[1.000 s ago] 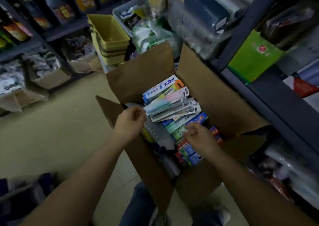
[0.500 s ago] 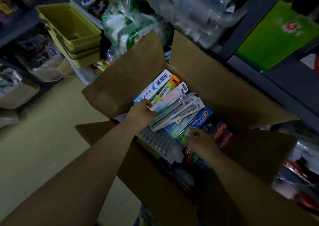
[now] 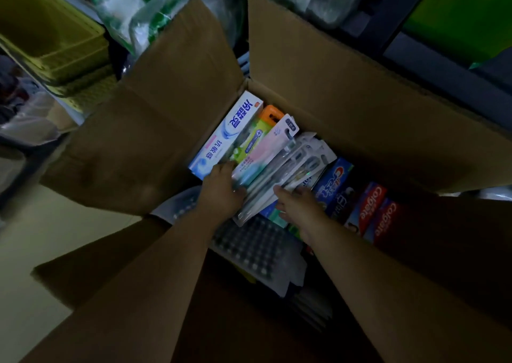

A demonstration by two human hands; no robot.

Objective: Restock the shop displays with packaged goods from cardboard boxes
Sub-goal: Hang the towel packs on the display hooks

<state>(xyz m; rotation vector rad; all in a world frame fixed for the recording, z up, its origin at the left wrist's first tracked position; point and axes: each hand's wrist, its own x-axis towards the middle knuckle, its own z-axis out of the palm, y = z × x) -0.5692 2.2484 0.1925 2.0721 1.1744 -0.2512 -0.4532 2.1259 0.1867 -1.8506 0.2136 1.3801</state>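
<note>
both hands in the open carton, on the toothbrush packs

dim shop shelving (image 3: 432, 44) rings the scene, a dark metal upright and shelf edge at upper right with a green package (image 3: 468, 11) on it. at upper left sits a stack of yellow-green baskets (image 3: 52, 44), and beside them a clear bag with green print (image 3: 138, 8). pale floor (image 3: 27, 238) shows at lower left.

an open cardboard box (image 3: 346, 105) fills the middle, its flaps spread outward on all sides. inside, at the far left, a white and blue toothpaste carton (image 3: 230, 132) with chinese lettering lies lengthwise. just beside it is a pack with an orange top (image 3: 270, 114), then a fan of toothbrush blister packs (image 3: 279, 163) lying slanted over the other goods. to the right lie a blue crest carton (image 3: 332, 188) and two red colgate cartons (image 3: 371, 207), side by side. nearer the person, a clear plastic tray with rows of small dark cells (image 3: 249, 243) lies flat under the forearms.

the left hand (image 3: 221, 191) rests at the near left end of the toothbrush packs, fingers curled round their edge, thumb side touching the white and blue carton. the right hand (image 3: 299, 204) lies on the near right end of the same fan, fingers (image 3: 281, 192) fairly straight and close together, pressed flat on the packs. whether either hand has a firm hold is not clear in the dim light.
</note>
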